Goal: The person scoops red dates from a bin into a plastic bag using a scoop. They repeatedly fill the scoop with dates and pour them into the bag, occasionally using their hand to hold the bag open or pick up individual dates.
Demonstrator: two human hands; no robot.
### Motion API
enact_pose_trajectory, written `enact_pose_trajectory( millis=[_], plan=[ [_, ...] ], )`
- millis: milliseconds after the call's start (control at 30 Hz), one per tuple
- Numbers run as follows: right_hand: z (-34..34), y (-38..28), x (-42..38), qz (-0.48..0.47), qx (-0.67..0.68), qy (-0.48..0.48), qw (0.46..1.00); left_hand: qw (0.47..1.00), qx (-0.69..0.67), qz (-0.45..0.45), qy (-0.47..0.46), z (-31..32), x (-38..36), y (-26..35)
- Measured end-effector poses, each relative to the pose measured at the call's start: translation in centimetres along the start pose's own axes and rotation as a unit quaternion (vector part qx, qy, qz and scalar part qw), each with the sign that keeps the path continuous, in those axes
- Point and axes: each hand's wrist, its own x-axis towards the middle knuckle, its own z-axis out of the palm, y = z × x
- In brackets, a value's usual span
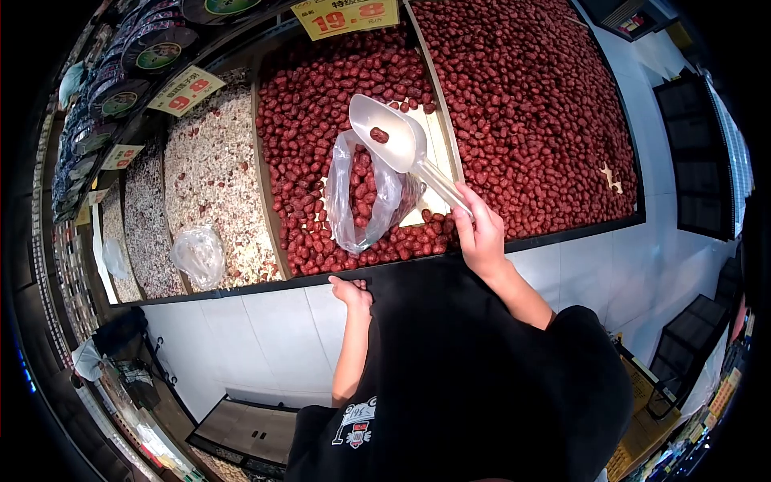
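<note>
My right hand is closed round the handle of a clear plastic scoop. One red date lies in the scoop's bowl, which is over the rim of a clear plastic bag. The bag stands with its mouth open among the dates in the middle bin, and red dates show inside it. My left hand is at the bin's black front edge, below the bag, with its thumb apart from its partly curled fingers and nothing visible in it.
A larger bin of red dates lies right of a divider. Mixed grains fill the bins at left, where a crumpled clear bag rests. Price signs and packaged tubs line the back left.
</note>
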Motion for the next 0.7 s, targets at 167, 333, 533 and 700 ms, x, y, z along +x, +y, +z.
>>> enact_pose_trajectory(
  millis=[167,333,533,700],
  plan=[
    [0.0,-0.5,-0.1,-0.134,-0.134,-0.016,0.982,1.000,-0.006,0.004,0.001,0.0,0.1,-0.1],
    [0.0,-0.6,0.6,-0.185,-0.150,-0.003,0.971,1.000,-0.009,0.006,0.009,0.0,0.3,-0.2],
    [0.6,1.0,0.6,-0.109,-0.107,0.034,0.988,1.000,-0.008,0.007,0.017,0.6,-0.6,0.2],
    [1.6,3.3,1.1,0.068,-0.049,0.045,0.995,1.000,-0.007,0.001,0.006,0.1,0.0,0.0]
  ],
)
